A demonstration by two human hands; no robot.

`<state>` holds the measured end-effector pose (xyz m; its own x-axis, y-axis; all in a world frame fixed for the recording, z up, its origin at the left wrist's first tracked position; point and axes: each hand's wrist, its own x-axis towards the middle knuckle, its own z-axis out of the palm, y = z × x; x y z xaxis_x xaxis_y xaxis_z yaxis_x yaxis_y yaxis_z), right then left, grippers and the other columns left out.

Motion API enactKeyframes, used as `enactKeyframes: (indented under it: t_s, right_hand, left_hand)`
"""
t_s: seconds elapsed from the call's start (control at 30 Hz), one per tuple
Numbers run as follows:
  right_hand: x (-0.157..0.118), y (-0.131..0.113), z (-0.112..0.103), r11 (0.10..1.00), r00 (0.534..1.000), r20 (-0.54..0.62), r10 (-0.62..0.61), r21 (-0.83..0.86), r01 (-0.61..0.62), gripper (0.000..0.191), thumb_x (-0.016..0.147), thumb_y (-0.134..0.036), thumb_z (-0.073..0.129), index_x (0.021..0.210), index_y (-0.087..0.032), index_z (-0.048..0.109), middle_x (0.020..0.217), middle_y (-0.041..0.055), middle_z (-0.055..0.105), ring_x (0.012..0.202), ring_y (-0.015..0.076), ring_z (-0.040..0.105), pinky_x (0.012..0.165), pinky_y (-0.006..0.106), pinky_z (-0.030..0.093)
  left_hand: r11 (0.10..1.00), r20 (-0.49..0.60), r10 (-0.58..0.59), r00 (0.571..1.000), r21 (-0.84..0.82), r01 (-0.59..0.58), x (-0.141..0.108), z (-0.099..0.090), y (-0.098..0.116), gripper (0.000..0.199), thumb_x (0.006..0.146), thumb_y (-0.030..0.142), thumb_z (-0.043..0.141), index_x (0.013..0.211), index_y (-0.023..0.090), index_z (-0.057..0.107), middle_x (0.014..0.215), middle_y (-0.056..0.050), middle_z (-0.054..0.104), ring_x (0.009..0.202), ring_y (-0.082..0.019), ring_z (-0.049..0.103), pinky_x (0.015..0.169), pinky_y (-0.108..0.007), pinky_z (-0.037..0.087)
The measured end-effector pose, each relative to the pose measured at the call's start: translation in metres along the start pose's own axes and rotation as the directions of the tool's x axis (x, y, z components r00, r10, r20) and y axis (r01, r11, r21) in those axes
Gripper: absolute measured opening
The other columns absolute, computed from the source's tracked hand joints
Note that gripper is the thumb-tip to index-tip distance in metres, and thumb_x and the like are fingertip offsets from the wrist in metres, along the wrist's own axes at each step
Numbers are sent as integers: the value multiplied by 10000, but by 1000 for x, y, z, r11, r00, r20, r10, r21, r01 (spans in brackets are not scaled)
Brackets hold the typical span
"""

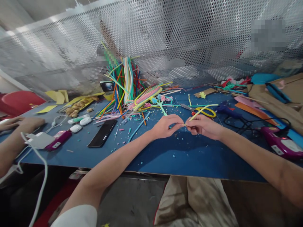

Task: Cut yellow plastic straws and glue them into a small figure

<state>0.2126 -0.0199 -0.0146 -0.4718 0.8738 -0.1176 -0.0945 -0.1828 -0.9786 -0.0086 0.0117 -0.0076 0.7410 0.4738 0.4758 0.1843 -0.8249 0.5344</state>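
Observation:
My left hand [167, 126] and my right hand [205, 127] meet fingertip to fingertip over the front of the blue table. Between them is a pale yellow pipe cleaner [197, 114]. Both hands are closed in a pinch on its near end, and its long free end sticks up to the right past my right fingers. The small part at the fingertips is mostly hidden. Just behind my right hand lie scissors with yellow and orange handles [208, 111]. Beyond my left hand is a light green stem with pink and blue fuzzy flowers [163, 104].
A large bundle of coloured pipe cleaners [127, 80] stands at the back. To the left lie a black phone [102, 133] and a purple power strip [58, 140]. On the right are a blue glue gun [229, 110] and another purple strip [281, 142]. A co-worker's arm [19, 138] rests far left.

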Motion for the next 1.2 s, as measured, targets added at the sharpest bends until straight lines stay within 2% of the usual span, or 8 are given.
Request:
enactKeyframes:
  t_s: [0.23, 0.33, 0.43, 0.57, 0.73, 0.97, 1.1, 1.2]
  right_hand:
    - [8, 6, -12, 929, 936, -205, -285, -298, 218, 250, 767, -422, 730, 799, -175, 708, 672, 8, 611, 527, 93, 466, 495, 258, 366]
    - [13, 9, -20, 867, 894, -229, -386, -421, 266, 238, 780, -425, 710, 798, -187, 716, 694, 14, 642, 540, 108, 482, 522, 273, 399]
    - [14, 11, -22, 793, 884, -172, -434, -539, 285, 227, 804, -418, 688, 823, -196, 732, 763, 26, 683, 630, 146, 562, 609, 298, 460]
    - [11, 12, -15, 719, 872, -124, -474, -626, 301, 214, 830, -423, 665, 831, -223, 743, 854, 48, 721, 784, 223, 645, 726, 356, 515]
    - [8, 10, -9, 675, 847, -103, -521, -657, 336, 205, 847, -438, 655, 821, -254, 742, 901, 65, 728, 822, 251, 654, 751, 395, 516]
    - [8, 6, -8, 807, 897, -124, -423, -502, 312, 206, 801, -417, 714, 777, -213, 731, 772, 40, 678, 677, 170, 570, 651, 327, 452]
    - [8, 7, -8, 981, 984, -98, -151, -139, 137, 228, 747, -378, 775, 727, -166, 694, 646, 13, 613, 570, 113, 489, 566, 283, 385]
    - [8, 8, -7, 1000, 1000, -25, 10, 27, -9, 260, 715, -360, 804, 703, -141, 663, 641, 12, 593, 539, 90, 464, 530, 266, 356]
  left_hand:
    - [984, -7, -63, 998, 169, 63, -1, 5, -1, 396, 997, 368, 449, 768, 158, 695, 692, -22, 697, 599, -95, 618, 625, -214, 464]
    - [949, -16, 84, 996, 306, -75, -2, 7, 4, 349, 983, 356, 486, 784, 167, 702, 760, -37, 726, 696, -115, 658, 718, -239, 502]
    - [859, -51, 225, 973, 483, -173, 0, 6, 9, 228, 969, 327, 520, 1006, 190, 697, 997, -59, 739, 924, -153, 659, 922, -322, 493]
    - [754, -108, 161, 981, 655, -52, 1, 2, 4, 252, 962, 363, 536, 1118, 215, 667, 1052, -54, 726, 1025, -186, 626, 923, -351, 472]
    - [745, -87, 141, 986, 665, -48, -1, 5, -6, 245, 994, 340, 482, 997, 205, 687, 914, -27, 733, 829, -130, 651, 777, -263, 477]
    - [677, 1, 197, 980, 723, -137, 0, 5, -2, 239, 1011, 291, 429, 978, 196, 646, 929, -26, 704, 817, -121, 612, 741, -250, 457]
    - [561, 99, 263, 960, 794, -235, -4, -2, -1, 237, 1009, 230, 409, 1044, 239, 643, 1062, -21, 707, 845, -124, 589, 683, -267, 422]
    - [509, 145, 324, 935, 806, -301, -7, -7, -3, 237, 1003, 214, 422, 1080, 271, 639, 1124, 3, 708, 870, -127, 589, 680, -270, 413]
